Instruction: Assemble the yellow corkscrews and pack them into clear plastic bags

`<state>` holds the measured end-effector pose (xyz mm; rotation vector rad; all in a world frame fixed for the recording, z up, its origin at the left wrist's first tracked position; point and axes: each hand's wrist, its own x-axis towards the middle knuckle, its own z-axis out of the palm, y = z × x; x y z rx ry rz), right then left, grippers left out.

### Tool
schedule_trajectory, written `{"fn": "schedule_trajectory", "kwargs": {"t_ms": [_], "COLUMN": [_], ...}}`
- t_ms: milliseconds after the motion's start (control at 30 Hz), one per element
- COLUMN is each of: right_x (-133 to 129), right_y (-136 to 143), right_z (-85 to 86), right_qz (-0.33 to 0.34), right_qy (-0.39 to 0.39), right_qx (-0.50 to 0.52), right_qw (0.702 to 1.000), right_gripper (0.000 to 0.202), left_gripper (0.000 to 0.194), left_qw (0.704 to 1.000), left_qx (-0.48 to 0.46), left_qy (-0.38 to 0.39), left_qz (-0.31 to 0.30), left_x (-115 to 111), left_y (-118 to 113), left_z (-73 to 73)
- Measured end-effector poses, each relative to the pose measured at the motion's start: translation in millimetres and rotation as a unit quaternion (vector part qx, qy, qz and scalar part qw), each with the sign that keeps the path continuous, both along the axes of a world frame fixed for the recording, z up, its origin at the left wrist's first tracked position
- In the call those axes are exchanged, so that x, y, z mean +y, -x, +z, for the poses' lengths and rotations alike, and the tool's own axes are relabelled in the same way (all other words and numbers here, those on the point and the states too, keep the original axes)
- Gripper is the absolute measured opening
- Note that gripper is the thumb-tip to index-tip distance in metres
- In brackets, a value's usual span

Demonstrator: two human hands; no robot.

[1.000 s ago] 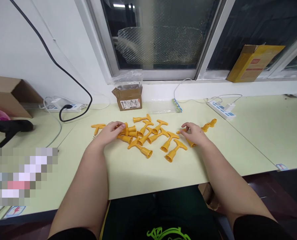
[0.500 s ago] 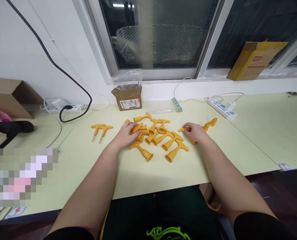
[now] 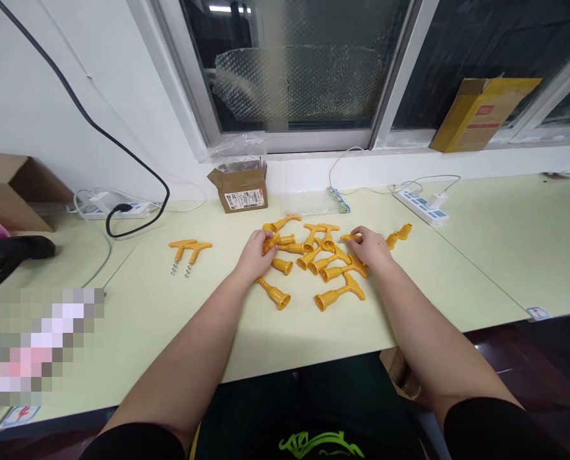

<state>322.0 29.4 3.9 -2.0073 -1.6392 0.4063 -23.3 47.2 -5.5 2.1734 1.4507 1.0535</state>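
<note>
Several yellow plastic corkscrews with T-shaped handles and bell-shaped sleeves (image 3: 330,299) lie in a loose pile between my hands. My left hand (image 3: 254,257) is at the pile's left side, its fingers closed round a yellow corkscrew handle (image 3: 271,243). At the right side, my right hand (image 3: 372,246) pinches a yellow handle (image 3: 350,237); the rest of that piece is hidden behind the hand. To the left, two T-handles with bare metal spirals (image 3: 189,259) lie side by side. Beyond my right hand are two loose yellow sleeves (image 3: 400,235).
A small open carton (image 3: 245,191) and a clear plastic bag (image 3: 308,203) stand along the wall. Power strips lie at the left (image 3: 122,207) and right (image 3: 422,206) with cables. A black cable (image 3: 136,160) hangs at the left. A yellow box (image 3: 484,118) leans on the window.
My left hand has moved right, into the pile. Several corkscrews there have slid right and bunched closer to my right hand, which has shifted slightly away from me.
</note>
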Motion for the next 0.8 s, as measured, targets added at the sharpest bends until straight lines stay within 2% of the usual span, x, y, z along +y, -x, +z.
{"fn": "schedule_trajectory", "kwargs": {"t_ms": [200,367,467,567,633,700,733,800], "right_x": [13,16,12,4,-2,-8,-11,-16], "right_y": [6,3,7,22,40,60,70,88], "right_z": [-2.2,-6.1,-0.9,14.3,28.2,41.7,47.2,53.7], "right_qz": [-0.029,0.003,0.016,0.055,0.118,0.205,0.241,0.267], "right_qy": [-0.027,-0.045,-0.099,-0.172,-0.184,-0.131,-0.078,0.046], "right_qx": [0.019,0.065,0.072,0.109,0.189,0.289,0.334,0.421], "right_qw": [0.999,0.997,0.992,0.977,0.957,0.926,0.908,0.866], "right_gripper": [0.021,0.027,0.033,0.034,0.036,0.039,0.04,0.046], "left_gripper": [0.025,0.03,0.034,0.043,0.05,0.052,0.052,0.051], "left_qw": [0.996,0.983,0.964,0.933,0.909,0.887,0.88,0.873], "left_qx": [-0.058,-0.128,-0.216,-0.344,-0.413,-0.454,-0.463,-0.47], "left_qy": [-0.032,-0.04,-0.042,-0.011,0.036,0.081,0.099,0.122], "left_qz": [0.061,0.124,0.151,0.105,0.05,0.003,-0.014,-0.039], "left_x": [-2,-9,-11,-13,-16,-22,-26,-34], "left_y": [3,8,12,13,10,4,1,-6], "left_z": [6.0,16.2,23.1,27.0,28.6,30.8,32.3,35.8]}}
